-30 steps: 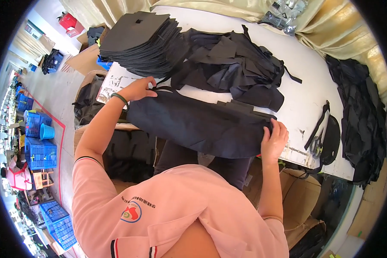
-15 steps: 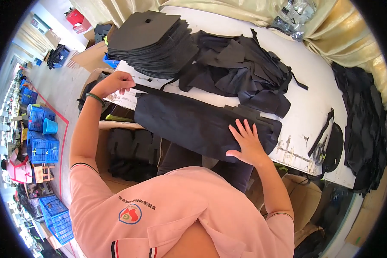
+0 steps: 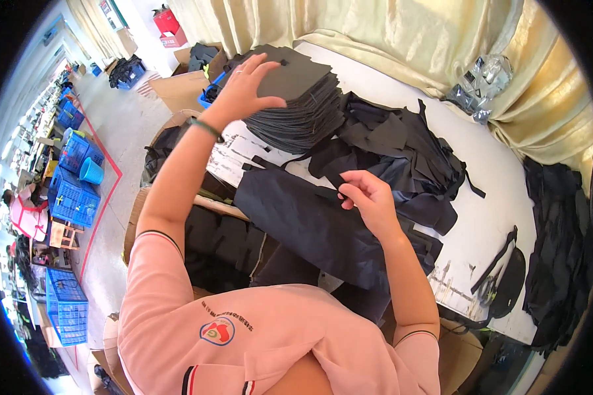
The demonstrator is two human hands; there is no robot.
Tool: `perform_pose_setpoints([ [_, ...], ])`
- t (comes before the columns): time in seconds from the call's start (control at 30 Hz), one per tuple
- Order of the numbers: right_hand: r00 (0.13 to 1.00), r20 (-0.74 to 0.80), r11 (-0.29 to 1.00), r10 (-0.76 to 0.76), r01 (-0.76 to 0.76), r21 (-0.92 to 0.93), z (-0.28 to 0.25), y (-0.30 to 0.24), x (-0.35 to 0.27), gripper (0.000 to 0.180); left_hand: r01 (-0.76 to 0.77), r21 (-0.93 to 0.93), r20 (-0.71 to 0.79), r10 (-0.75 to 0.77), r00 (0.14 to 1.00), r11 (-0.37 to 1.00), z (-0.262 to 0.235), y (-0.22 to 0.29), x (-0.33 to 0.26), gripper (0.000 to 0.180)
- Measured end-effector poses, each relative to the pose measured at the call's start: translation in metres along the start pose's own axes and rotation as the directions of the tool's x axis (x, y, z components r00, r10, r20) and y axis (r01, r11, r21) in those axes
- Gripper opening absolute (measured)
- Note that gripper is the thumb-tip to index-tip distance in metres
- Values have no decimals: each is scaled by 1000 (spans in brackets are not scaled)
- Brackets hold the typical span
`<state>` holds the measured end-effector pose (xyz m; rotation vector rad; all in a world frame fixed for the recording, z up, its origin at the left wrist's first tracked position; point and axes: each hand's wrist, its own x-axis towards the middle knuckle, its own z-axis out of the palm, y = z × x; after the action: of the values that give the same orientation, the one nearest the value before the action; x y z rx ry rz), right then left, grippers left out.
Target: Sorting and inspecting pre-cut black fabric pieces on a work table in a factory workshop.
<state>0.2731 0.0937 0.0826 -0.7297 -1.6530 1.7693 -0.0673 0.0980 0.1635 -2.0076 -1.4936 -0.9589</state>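
Observation:
My left hand (image 3: pixel 244 92), fingers spread, is over the left side of a tall stack of dark grey flat sheets (image 3: pixel 303 76); whether it touches them I cannot tell. Thumb and fingertips of my right hand (image 3: pixel 369 197) are pinched together on a thin black strip (image 3: pixel 339 187), mostly hidden by the fingers. Below it a long black fabric piece (image 3: pixel 296 214) lies across the table's near edge, partly over my lap. The flat end of a black strap (image 3: pixel 263 162) shows at that fabric's upper left corner.
Behind my right hand lies a heap of black cut pieces (image 3: pixel 402 145) on the white table (image 3: pixel 487 217). Scissors (image 3: pixel 486 289) and a black pouch (image 3: pixel 509 283) are at the right. More black fabric (image 3: pixel 560 250) hangs at the far right. An open carton (image 3: pixel 221 243) with black pieces stands below.
My left hand has let go of the strap and moved up to the sheet stack, opening. My right hand has lifted from lying flat on the fabric and pinched. The view has shifted.

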Motion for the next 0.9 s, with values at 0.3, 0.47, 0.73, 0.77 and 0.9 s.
perform_pose_setpoints([
  [0.3, 998, 18, 995, 58, -59, 75, 6, 7, 2, 7, 387, -212, 442, -265, 857, 897, 7, -50, -15, 42],
  [0.47, 938, -219, 962, -270, 269, -33, 11, 17, 15, 7, 369, -83, 5, -370, 929, 926, -10, 18, -19, 33],
  [0.73, 804, -281, 844, -523, 445, -299, -3, -16, 22, 8, 383, -464, 201, -326, 924, 799, -66, 121, -41, 27],
  [0.77, 803, -285, 845, -523, 445, -298, -2, -15, 21, 8, 381, -465, 203, -323, 925, 799, -66, 122, -43, 27],
  [0.9, 834, -282, 874, -474, 406, -268, -4, -7, 15, 7, 420, -484, 329, -284, 900, 768, -67, 124, -49, 28],
])
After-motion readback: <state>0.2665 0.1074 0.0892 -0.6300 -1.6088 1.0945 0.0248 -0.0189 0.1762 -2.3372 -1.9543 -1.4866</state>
